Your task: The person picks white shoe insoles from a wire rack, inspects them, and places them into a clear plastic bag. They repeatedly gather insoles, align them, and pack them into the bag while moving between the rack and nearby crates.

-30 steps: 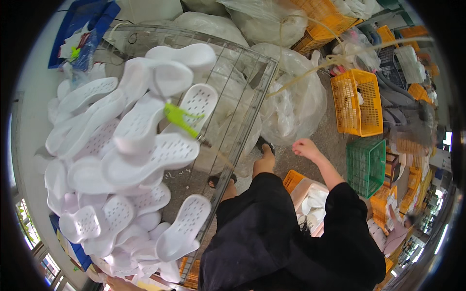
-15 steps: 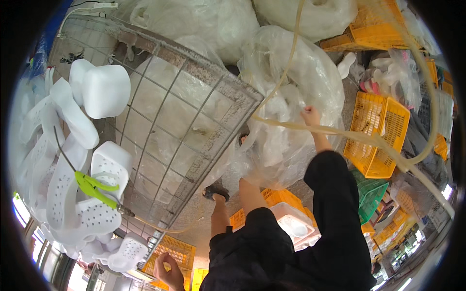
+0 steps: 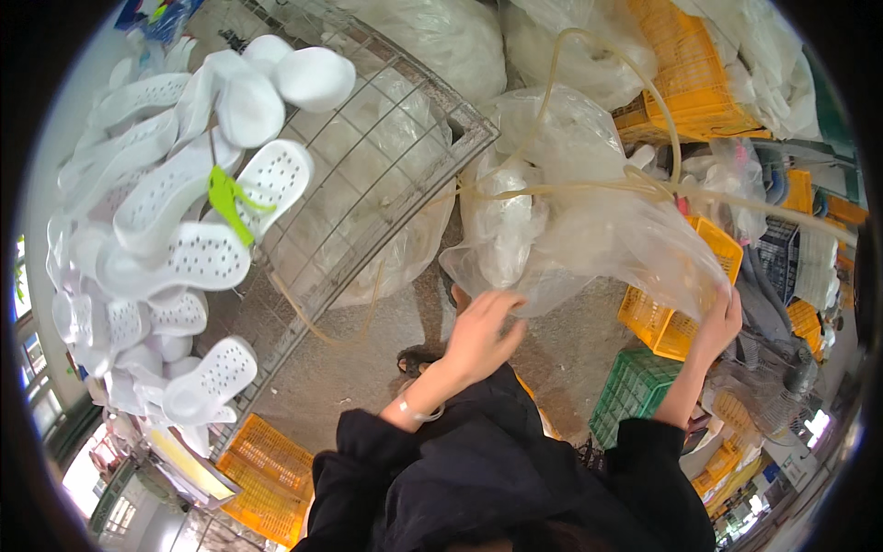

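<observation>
A large clear plastic bag (image 3: 635,248) spreads in front of me, with some white pieces (image 3: 506,230) showing through its left part. My right hand (image 3: 720,322) pinches the bag's edge on the right and pulls the film out taut. At the bag's near left edge is my left hand (image 3: 483,336), its fingers loosely bent and thumb apart. It seems to hold nothing; whether it touches the film I cannot tell. A pale yellow hose (image 3: 552,190) runs across above the bag.
On the left, white perforated shoe-like pieces (image 3: 193,258) pile up by a wire mesh rack (image 3: 368,175); a green air blow gun (image 3: 230,204) hangs among them. Full clear bags (image 3: 423,41) lie behind. Yellow crates (image 3: 662,317) and a green crate (image 3: 630,396) stand right.
My left hand has come up from the lower left to the bag's near edge. My right hand has moved right and nearer, drawing the film out. The view has shifted.
</observation>
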A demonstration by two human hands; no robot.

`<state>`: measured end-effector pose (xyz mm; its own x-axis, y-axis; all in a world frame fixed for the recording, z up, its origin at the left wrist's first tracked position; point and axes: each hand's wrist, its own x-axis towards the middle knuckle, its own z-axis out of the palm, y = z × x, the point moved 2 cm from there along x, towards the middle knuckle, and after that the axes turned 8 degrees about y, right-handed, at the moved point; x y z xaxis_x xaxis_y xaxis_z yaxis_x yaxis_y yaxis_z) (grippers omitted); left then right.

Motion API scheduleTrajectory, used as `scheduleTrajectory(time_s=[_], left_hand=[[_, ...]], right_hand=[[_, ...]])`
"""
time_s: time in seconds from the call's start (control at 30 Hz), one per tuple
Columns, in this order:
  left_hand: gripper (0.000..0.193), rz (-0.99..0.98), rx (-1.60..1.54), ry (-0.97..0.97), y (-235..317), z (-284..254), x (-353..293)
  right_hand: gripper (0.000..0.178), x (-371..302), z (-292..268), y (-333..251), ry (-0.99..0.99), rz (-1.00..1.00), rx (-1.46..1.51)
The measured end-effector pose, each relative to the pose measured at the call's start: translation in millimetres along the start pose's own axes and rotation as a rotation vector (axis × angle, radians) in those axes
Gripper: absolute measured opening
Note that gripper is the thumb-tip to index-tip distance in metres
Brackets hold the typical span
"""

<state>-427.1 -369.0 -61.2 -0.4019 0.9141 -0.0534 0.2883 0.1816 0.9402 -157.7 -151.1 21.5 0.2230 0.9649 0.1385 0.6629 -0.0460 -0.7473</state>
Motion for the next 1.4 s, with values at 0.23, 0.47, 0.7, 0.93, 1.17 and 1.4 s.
scheduleTrajectory(time_s=[0.23,0.47,0.7,0.93,1.17,1.4], left_hand=[[0.057,0.045,-0.297,0.319,37.3,81.1,-26.6],[0.032,-0.286,-0.841,-0.197,33.8,30.6,-190.3],[0.028,-0.336,-0.424,0.293,-4.6,-178.6,-472.3],[0.017,-1.381,0.975,0.860,-59.2,-185.4,-833.3],[0.032,-0.835,0.446,2.190,-21.2,-166.9,-994.7],[0.035,-1.585,0.072,0.157,-139.4,130.7,-841.3]], right_hand=[[0.013,-202.1,-98.4,-112.7,-1.439,-0.544,0.299],[0.063,-293.8,-122.4,-139.6,-1.325,-1.308,0.614],[0.037,-478.0,-9.6,2.8,-1.154,-1.123,-0.120],[0.008,-548.2,96.7,-59.9,-0.925,-1.734,-0.469],[0.044,-667.4,130.9,-243.4,-1.174,-1.421,0.714],[0.042,-576.3,132.2,-2.1,-1.699,-2.264,-1.229]])
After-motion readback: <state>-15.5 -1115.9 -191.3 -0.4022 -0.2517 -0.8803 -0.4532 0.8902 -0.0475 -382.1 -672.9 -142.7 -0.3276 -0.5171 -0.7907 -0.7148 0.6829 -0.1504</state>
